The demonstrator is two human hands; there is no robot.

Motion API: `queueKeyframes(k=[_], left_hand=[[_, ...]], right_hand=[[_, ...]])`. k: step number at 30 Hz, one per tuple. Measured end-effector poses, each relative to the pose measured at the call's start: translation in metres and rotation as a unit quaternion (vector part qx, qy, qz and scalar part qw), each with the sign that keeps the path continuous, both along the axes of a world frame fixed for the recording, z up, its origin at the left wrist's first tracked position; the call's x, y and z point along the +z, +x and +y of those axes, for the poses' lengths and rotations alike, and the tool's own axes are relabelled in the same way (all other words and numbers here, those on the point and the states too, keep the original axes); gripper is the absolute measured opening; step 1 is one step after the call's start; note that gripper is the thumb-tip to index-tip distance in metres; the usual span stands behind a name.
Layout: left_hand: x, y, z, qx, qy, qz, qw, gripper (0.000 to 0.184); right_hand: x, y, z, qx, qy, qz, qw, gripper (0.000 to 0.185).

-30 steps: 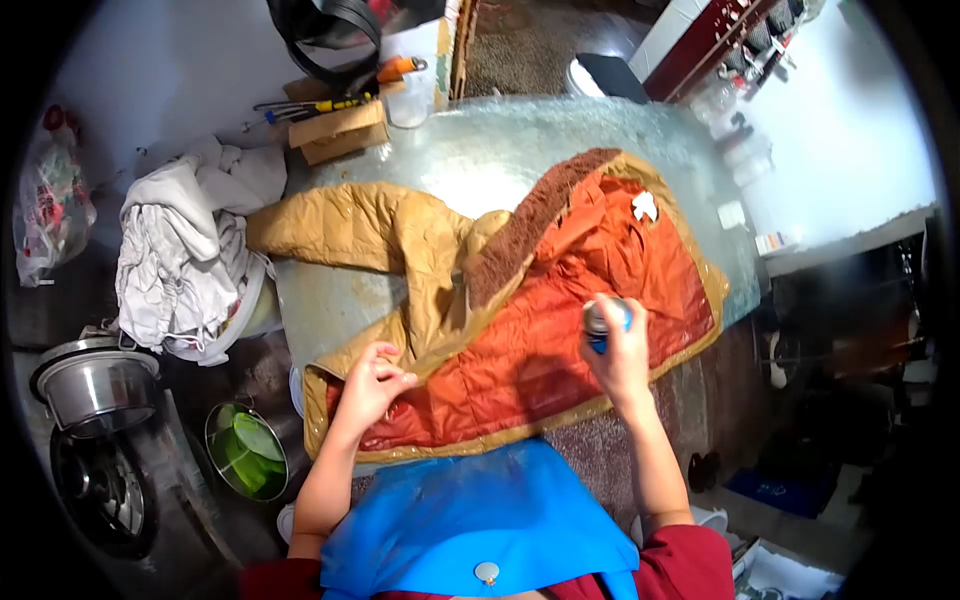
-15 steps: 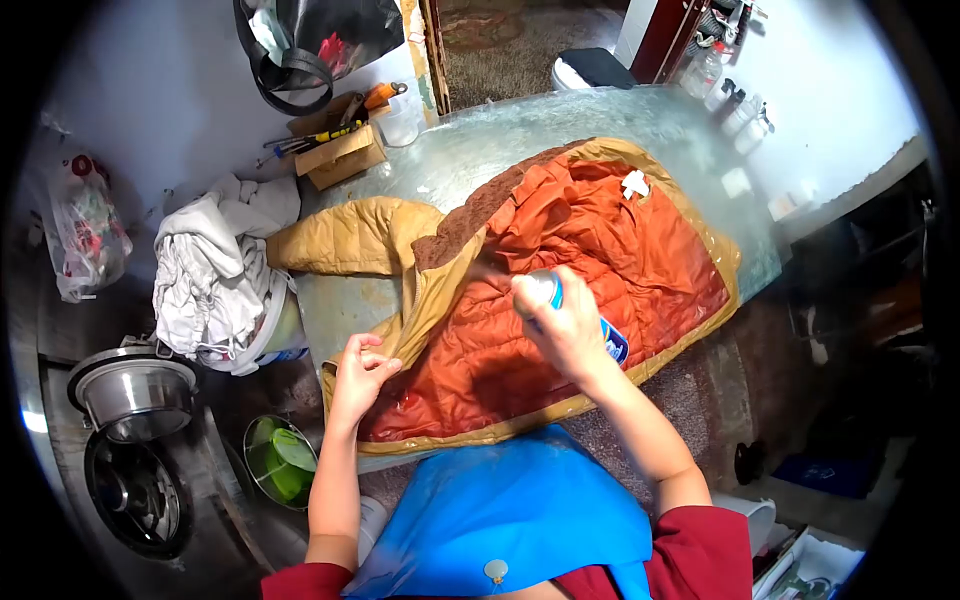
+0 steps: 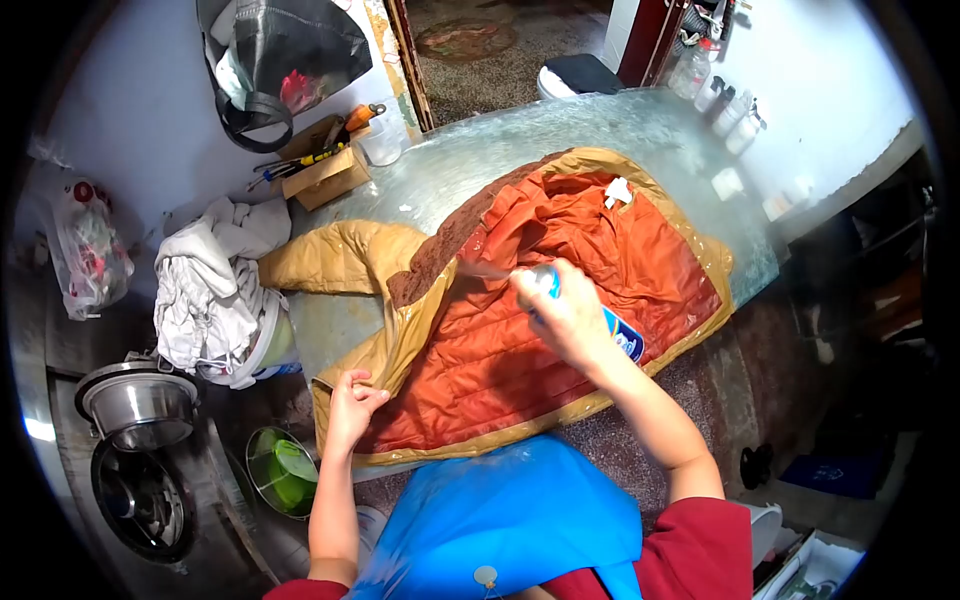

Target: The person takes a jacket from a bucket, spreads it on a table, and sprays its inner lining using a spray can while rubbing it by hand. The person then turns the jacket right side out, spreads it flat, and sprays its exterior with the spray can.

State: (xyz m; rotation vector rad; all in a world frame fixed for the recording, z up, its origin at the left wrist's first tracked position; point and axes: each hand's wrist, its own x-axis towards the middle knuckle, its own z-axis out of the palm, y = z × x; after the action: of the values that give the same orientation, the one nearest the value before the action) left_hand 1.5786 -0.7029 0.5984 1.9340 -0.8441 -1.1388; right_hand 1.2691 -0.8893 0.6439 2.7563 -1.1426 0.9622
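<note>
A mustard-yellow padded jacket [image 3: 330, 255] lies spread on the table, its orange-red lining [image 3: 500, 345] facing up and a brown fleecy collar [image 3: 415, 285] along the far left side. My right hand [image 3: 565, 315] is wrapped round a blue spray can [image 3: 624, 335] above the lining. A faint mist streaks left from the can's top toward the front edge by the collar. At the near left, my left hand [image 3: 352, 408] pinches the jacket's yellow edge. A white label [image 3: 618, 192] shows at the far part of the lining.
The glass-topped table [image 3: 480, 135] carries a cardboard box of tools [image 3: 328, 178] and several bottles [image 3: 740, 125]. White cloth [image 3: 205, 290] is heaped over a bucket on the left. Nearby are a steel pot [image 3: 140, 408] and a basket with something green [image 3: 282, 472].
The view has shifted slightly, so the jacket appears a little lower and farther left. My right hand still holds the spray can; the mist shows more clearly now. My left hand keeps its grip.
</note>
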Motion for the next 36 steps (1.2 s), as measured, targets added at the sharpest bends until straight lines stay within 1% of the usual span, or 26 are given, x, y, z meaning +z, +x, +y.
queueKeyframes(k=[3, 5, 6, 7, 9, 11, 13, 14, 15, 17, 19, 20, 21, 22, 27, 29, 30, 31, 33, 36], left_hand=[[-0.021, -0.006, 0.011, -0.002, 0.016, -0.022, 1.000, 0.042], [-0.028, -0.017, 0.016, 0.002, 0.055, -0.088, 0.995, 0.043], [-0.038, -0.019, 0.021, 0.001, 0.059, -0.099, 0.993, 0.045], [-0.035, -0.026, 0.022, -0.011, 0.064, -0.123, 0.990, 0.046], [-0.041, -0.035, 0.027, -0.012, 0.067, -0.156, 0.985, 0.045], [-0.046, -0.041, 0.031, -0.006, 0.064, -0.164, 0.984, 0.044], [-0.052, -0.046, 0.033, -0.001, 0.062, -0.171, 0.983, 0.043], [-0.055, -0.048, 0.033, 0.003, 0.067, -0.174, 0.983, 0.042], [-0.059, -0.049, 0.034, 0.005, 0.073, -0.176, 0.982, 0.040], [-0.075, -0.049, 0.040, 0.008, 0.071, -0.186, 0.980, 0.039], [-0.090, -0.049, 0.048, 0.010, 0.067, -0.195, 0.978, 0.037], [-0.095, -0.049, 0.050, 0.002, 0.070, -0.221, 0.973, 0.035], [-0.100, -0.050, 0.051, -0.005, 0.072, -0.247, 0.966, 0.034], [-0.094, -0.055, 0.049, -0.014, 0.063, -0.277, 0.959, 0.032], [-0.107, -0.058, 0.054, -0.022, 0.056, -0.315, 0.947, 0.032], [-0.112, -0.058, 0.056, -0.027, 0.046, -0.327, 0.943, 0.031], [-0.113, -0.059, 0.057, -0.038, 0.050, -0.349, 0.935, 0.031], [-0.115, -0.060, 0.058, -0.048, 0.054, -0.372, 0.925, 0.030], [-0.120, -0.060, 0.060, -0.047, 0.062, -0.371, 0.925, 0.029], [-0.127, -0.056, 0.062, -0.052, 0.070, -0.372, 0.924, 0.029]], right_hand=[[0.008, -0.005, -0.008, 0.022, -0.013, 0.016, 1.000, 0.051], [0.013, -0.023, -0.033, -0.030, 0.005, 0.002, 1.000, 0.049], [0.009, -0.032, -0.048, -0.083, -0.022, 0.025, 0.996, 0.048], [0.018, -0.041, -0.057, -0.094, -0.035, 0.016, 0.995, 0.049], [0.013, -0.059, -0.074, -0.118, -0.006, 0.031, 0.993, 0.072], [0.015, -0.065, -0.077, -0.125, -0.010, 0.037, 0.991, 0.070], [0.015, -0.063, -0.071, -0.074, 0.006, 0.038, 0.996, 0.070], [0.009, -0.062, -0.069, -0.051, -0.023, 0.041, 0.998, 0.071], [0.009, -0.063, -0.065, -0.029, -0.022, 0.043, 0.998, 0.071], [0.006, -0.066, -0.076, -0.038, -0.022, 0.022, 0.999, 0.055], [0.011, -0.078, -0.094, -0.090, -0.006, 0.021, 0.996, 0.058], [0.010, -0.087, -0.104, -0.123, -0.009, 0.035, 0.992, 0.062], [0.011, -0.096, -0.111, -0.134, 0.010, 0.030, 0.990, 0.067], [0.012, -0.104, -0.118, -0.153, 0.012, 0.032, 0.988, 0.068], [0.014, -0.129, -0.135, -0.217, 0.036, 0.041, 0.975, 0.072], [0.011, -0.129, -0.131, -0.193, 0.042, 0.054, 0.979, 0.073], [0.009, -0.127, -0.127, -0.150, 0.034, 0.041, 0.987, 0.073], [0.007, -0.124, -0.123, -0.131, 0.009, 0.038, 0.991, 0.073], [0.007, -0.125, -0.125, -0.146, 0.013, 0.048, 0.988, 0.071], [0.008, -0.138, -0.139, -0.215, 0.028, 0.047, 0.975, 0.071]])
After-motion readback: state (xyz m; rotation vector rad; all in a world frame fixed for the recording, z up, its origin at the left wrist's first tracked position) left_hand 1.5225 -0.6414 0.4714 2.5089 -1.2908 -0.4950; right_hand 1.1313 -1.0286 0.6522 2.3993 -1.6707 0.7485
